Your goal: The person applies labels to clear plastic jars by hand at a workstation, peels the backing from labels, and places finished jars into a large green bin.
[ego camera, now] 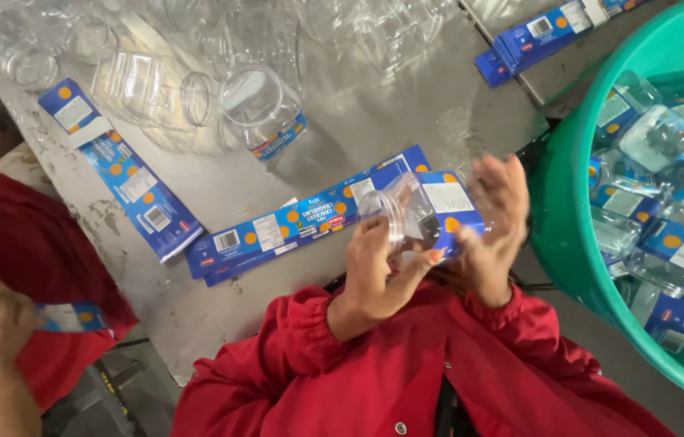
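While both hands clasp it, a clear plastic jar (406, 212) takes its blue label (448, 198).
The left hand (374, 271) grips the jar near its open mouth and the right hand (494, 222) wraps around the labelled side, holding it above the near edge of the metal table (374, 113). The step looks like pressing the label on; finishing calls for a firm, even rub. Flat label strips (293, 226) lie just beyond, bare jars (148, 85) farther back, and labelled jars (665, 137) fill the green tub (568, 218) at right.
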